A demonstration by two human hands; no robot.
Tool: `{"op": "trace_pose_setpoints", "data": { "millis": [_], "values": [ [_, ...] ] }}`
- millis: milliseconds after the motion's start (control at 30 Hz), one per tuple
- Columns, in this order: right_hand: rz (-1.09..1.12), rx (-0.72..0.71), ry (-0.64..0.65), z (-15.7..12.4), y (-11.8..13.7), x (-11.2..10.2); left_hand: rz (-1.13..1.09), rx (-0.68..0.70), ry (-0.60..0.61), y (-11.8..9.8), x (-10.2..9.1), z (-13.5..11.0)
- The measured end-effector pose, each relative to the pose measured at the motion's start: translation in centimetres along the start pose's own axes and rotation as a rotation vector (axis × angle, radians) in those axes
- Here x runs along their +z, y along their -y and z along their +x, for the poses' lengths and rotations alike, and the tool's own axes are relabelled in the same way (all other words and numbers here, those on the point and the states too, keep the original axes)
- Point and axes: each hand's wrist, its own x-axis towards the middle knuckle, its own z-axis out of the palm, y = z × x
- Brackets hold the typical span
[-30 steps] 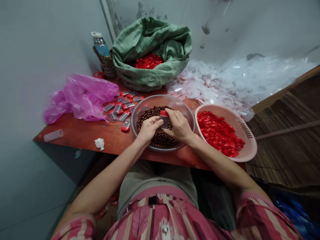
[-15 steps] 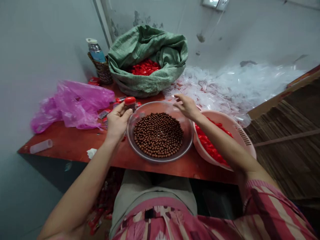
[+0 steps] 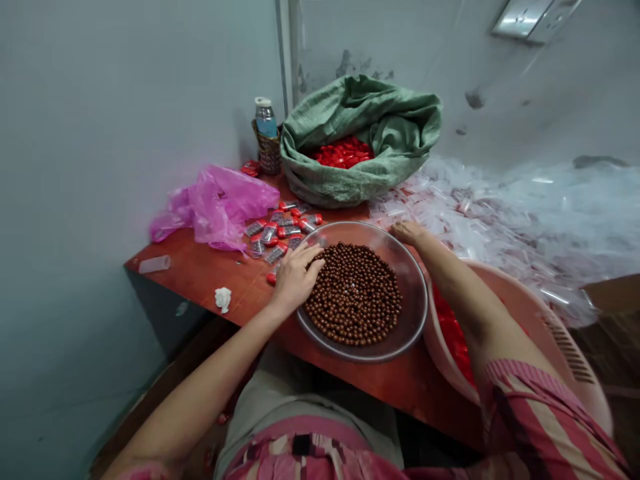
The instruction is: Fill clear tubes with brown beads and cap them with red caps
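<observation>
A clear round bowl holds a heap of small shiny brown beads. At its left rim is my left hand, fingers stretched out and nothing held. Beyond the hand lie several filled clear containers with red caps. My right hand reaches past the bowl's far right rim to the near edge of a pile of clear plastic containers. Its fingertips are blurred, so a grip cannot be made out. Under my right forearm stands a pink basket with red caps in it.
A green sack with red pieces stands at the back beside a flask in a woven holder. A pink plastic bag, an empty clear tube and a crumpled white scrap lie on the red table's left part.
My left hand has let go of the red-capped container and come back to the bowl's rim. My right hand has moved to the clear containers. The view has turned left.
</observation>
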Motion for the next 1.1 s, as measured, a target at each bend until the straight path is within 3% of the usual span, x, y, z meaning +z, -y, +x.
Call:
{"op": "trace_pose_setpoints", "data": {
  "millis": [100, 200, 300, 367, 433, 533, 633, 733, 800, 867, 1000, 1100],
  "values": [
    [-0.037, -0.034, 0.110, 0.8, -0.6, -0.7, -0.007, -0.016, -0.022, 0.1, 0.0, -0.1],
    [-0.158, -0.006, 0.130, 0.7, -0.2, -2.4, -0.055, -0.017, -0.079, 0.0, 0.0, -0.3],
    [-0.328, 0.023, 0.073, 0.2, 2.7, -3.8, -0.116, -0.021, -0.148, 0.0, 0.0, -0.4],
    [-0.373, -0.079, 0.150, -0.5, 5.9, -3.7, -0.143, -0.023, -0.166, 0.0, 0.0, -0.4],
    [-0.405, -0.269, 0.382, -1.6, 9.4, -2.6, -0.153, -0.017, -0.161, 0.1, 0.1, -0.4],
    [-0.525, -0.414, 0.647, -3.5, 13.8, 0.6, -0.147, -0.005, -0.134, 0.2, 0.2, -0.3],
    [-0.682, -0.490, 0.792, -5.2, 16.4, 4.0, -0.126, -0.006, -0.114, 0.1, 0.3, -0.2],
    [-0.572, -0.516, 0.870, -6.2, 17.7, 5.8, -0.106, -0.009, -0.104, -0.1, 0.2, -0.1],
    [-0.388, -0.434, 0.912, -6.6, 18.1, 5.9, -0.093, -0.007, -0.102, -0.1, 0.3, 0.0],
    [-0.151, -0.241, 0.886, -6.8, 18.3, 5.4, -0.079, -0.003, -0.105, 0.0, 0.3, 0.0],
    [0.407, 0.217, 0.695, -7.4, 18.3, 3.5, -0.067, 0.035, -0.114, 0.0, 0.2, 0.0],
    [0.738, 0.412, 0.573, -8.0, 18.6, 2.1, -0.111, 0.064, -0.116, -0.7, -0.3, -0.2]
  ]
}}
